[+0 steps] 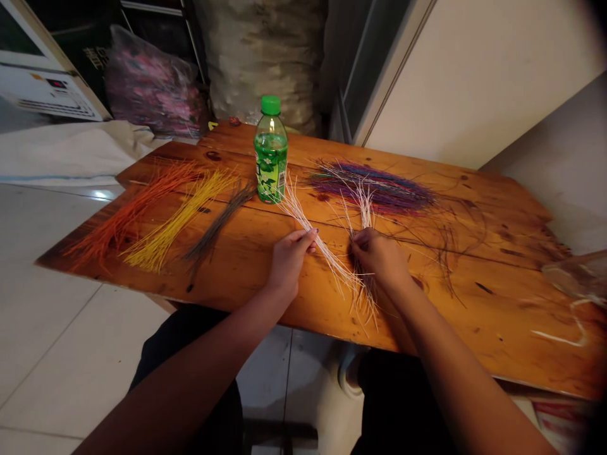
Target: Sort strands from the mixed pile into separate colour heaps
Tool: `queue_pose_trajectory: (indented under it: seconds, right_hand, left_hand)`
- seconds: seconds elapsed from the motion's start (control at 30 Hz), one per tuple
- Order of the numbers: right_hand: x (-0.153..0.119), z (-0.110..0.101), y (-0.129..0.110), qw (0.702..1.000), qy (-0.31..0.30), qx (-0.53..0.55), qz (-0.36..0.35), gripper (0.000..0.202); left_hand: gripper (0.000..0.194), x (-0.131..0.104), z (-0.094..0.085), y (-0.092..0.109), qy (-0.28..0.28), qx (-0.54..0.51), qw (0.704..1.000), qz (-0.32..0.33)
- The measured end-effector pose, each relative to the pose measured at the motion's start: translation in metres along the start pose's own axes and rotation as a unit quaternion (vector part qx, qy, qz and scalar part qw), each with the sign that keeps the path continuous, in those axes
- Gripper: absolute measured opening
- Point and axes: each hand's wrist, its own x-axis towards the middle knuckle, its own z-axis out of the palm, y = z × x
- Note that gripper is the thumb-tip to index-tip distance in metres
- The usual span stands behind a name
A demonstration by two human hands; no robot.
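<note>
My left hand [293,253] is closed round the middle of a bundle of thin white strands [332,258], which slants from beside the bottle down to the right. To its right, my right hand [374,251] pinches at a second bunch of white strands [365,205] that fans out above and below the fingers. The lower ends of both bunches cross near the table's front edge. Left of my hands lie separate orange [135,212], yellow [183,221] and grey [220,222] bundles. A larger blue, purple and red pile [379,188] lies behind my right hand.
A green-capped bottle [271,155] stands on the wooden table [478,322] behind my left hand. Loose dark strands [446,253] are scattered at the right. Clear plastic with a white cord [578,322] lies at the far right. Bags [152,88] stand beyond the table.
</note>
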Motion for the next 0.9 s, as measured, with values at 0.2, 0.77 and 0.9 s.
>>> queue_pose_trajectory:
  seconds: [0.2,0.77,0.9]
  right_hand:
    - [-0.0014,-0.0018,-0.0013,1.0,0.005,-0.008,-0.005,0.029]
    - [-0.0024,0.0,-0.0024,0.998,0.006,-0.058,-0.006,0.031]
    - [-0.0009,-0.0004,-0.0001,0.998,-0.001,-0.061,-0.011,0.028]
  left_hand:
    - [0.019,-0.0005,0.0,-0.0004,-0.004,0.002,1.0,0.009]
    - [0.018,-0.0017,0.0002,0.0019,-0.006,-0.008,1.0,-0.004]
    - [0.017,-0.0018,0.0007,0.0023,-0.004,-0.007,1.0,-0.005]
